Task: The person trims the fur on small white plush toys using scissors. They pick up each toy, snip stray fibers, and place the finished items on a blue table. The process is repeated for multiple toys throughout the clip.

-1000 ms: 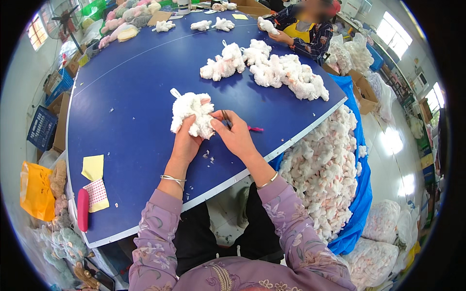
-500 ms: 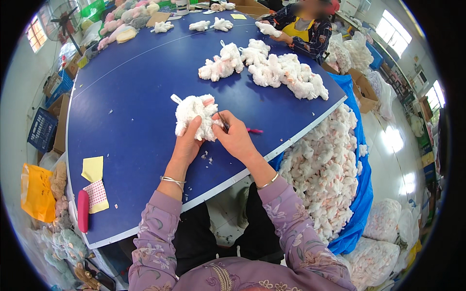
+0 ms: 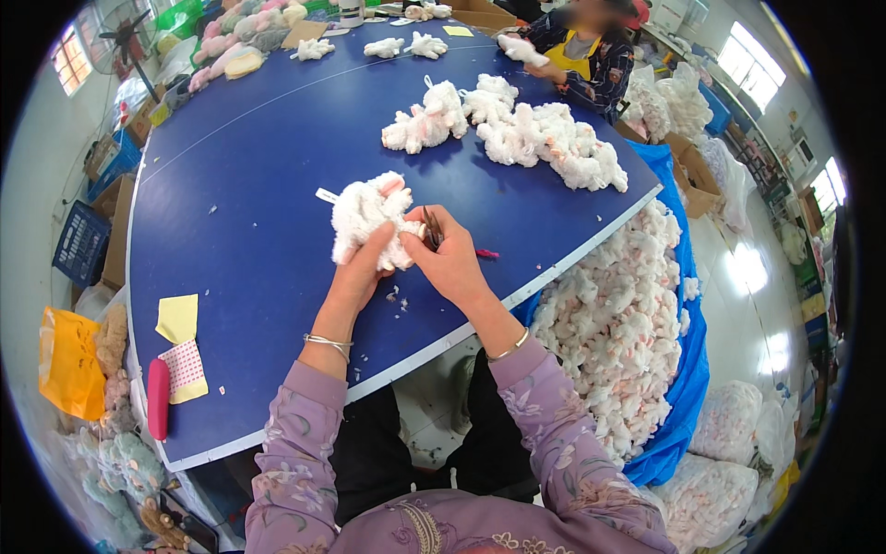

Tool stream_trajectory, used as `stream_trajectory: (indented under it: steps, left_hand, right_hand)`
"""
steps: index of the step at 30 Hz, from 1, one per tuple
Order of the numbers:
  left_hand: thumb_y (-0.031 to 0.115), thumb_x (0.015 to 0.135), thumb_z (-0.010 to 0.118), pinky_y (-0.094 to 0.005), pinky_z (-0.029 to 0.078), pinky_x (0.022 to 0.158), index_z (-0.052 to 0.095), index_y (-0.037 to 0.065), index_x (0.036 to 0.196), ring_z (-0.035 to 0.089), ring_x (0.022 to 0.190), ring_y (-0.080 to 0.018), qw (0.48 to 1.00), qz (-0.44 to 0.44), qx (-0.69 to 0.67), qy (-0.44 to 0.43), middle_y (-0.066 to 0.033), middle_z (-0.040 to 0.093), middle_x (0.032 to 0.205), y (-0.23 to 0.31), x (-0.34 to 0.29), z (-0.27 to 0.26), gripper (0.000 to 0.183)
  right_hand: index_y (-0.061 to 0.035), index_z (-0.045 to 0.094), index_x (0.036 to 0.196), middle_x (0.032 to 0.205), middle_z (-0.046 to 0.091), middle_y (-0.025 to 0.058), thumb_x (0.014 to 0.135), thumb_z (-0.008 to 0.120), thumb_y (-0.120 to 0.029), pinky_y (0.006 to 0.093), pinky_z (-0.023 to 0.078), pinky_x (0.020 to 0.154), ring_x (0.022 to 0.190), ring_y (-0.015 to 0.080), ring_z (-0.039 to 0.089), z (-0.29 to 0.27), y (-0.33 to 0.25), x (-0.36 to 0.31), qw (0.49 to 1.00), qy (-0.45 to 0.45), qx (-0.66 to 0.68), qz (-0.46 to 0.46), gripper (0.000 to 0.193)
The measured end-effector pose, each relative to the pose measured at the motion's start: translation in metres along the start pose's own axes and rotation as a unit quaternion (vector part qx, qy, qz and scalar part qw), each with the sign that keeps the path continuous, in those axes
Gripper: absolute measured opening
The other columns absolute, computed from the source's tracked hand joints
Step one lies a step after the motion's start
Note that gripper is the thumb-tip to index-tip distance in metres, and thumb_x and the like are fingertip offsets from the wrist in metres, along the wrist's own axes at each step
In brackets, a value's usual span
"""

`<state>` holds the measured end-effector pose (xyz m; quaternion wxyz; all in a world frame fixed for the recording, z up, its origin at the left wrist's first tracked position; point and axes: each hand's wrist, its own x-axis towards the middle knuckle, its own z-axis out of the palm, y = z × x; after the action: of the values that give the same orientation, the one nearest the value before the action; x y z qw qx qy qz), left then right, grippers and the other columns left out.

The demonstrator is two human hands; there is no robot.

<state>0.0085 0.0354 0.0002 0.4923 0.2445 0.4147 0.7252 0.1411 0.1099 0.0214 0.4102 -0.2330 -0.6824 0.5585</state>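
Note:
A small white fluffy plush toy (image 3: 362,214) with a pink ear is held just above the blue table, its white tag (image 3: 326,195) sticking out to the left. My left hand (image 3: 362,268) is closed round its lower side, thumb on the fur. Pressed against the toy's right edge are the fingertips of my right hand (image 3: 454,257). That hand also grips dark metal thread snips (image 3: 431,228), mostly hidden in the palm. Beyond lie more white plush toys (image 3: 554,138), heaped on the table.
White fluffy pieces fill a blue-lined container (image 3: 609,323) at the table's right edge. A pink case (image 3: 159,399) and yellow paper notes (image 3: 177,319) lie at the left. Across the table, a co-worker (image 3: 591,69) holds another white plush toy (image 3: 522,50). Lint bits (image 3: 394,295) dot the blue tabletop (image 3: 258,268).
The plush toy has turned slightly in my hands, and its tag now points further left. More of the snips shows in my right hand. The co-worker's toy has tilted.

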Motion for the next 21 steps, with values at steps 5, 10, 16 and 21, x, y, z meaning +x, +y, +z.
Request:
stream_trajectory:
  steps: [5,10,16,21]
  left_hand:
    - [0.024,0.091,0.065,-0.0180,0.035,0.045,0.057,0.009,0.115,0.057,0.066,-0.0045,0.999,0.007,0.031,0.016,0.0015,0.063,0.089,-0.001,0.001,-0.002,0.029]
    - [0.028,0.093,0.061,-0.0177,0.032,0.044,0.058,0.009,0.110,0.054,0.060,-0.0042,1.000,-0.010,0.015,0.022,0.0012,0.063,0.085,-0.003,0.002,-0.001,0.026]
    - [0.028,0.093,0.060,-0.0178,0.029,0.041,0.058,0.008,0.108,0.050,0.056,-0.0034,1.000,-0.015,0.016,0.017,0.0007,0.061,0.081,-0.001,0.001,0.000,0.025]
    - [0.026,0.094,0.059,-0.0189,0.028,0.037,0.057,0.006,0.105,0.046,0.047,-0.0052,0.999,-0.042,-0.003,0.027,-0.0012,0.060,0.075,0.002,0.004,-0.008,0.023]
  right_hand:
    - [0.0012,0.058,0.100,0.080,0.056,-0.0032,0.087,0.066,-0.008,0.0187,0.039,0.060,0.071,0.0013,0.046,-0.008,0.004,0.001,1.000,-0.020,0.019,-0.003,0.018]
    - [0.0002,0.058,0.100,0.077,0.056,-0.0045,0.086,0.068,-0.006,0.0178,0.037,0.058,0.069,0.0004,0.045,-0.006,-0.002,-0.003,0.999,-0.028,0.030,-0.016,0.018]
    - [-0.0001,0.059,0.099,0.075,0.059,-0.0018,0.087,0.068,-0.007,0.0195,0.041,0.059,0.067,0.0018,0.049,-0.005,-0.006,-0.004,0.998,-0.032,-0.037,-0.046,0.017]
    - [0.0008,0.058,0.095,0.073,0.062,0.0018,0.086,0.070,-0.009,0.0221,0.044,0.058,0.066,0.0036,0.054,-0.004,-0.012,-0.006,0.994,-0.031,-0.089,-0.052,0.017]
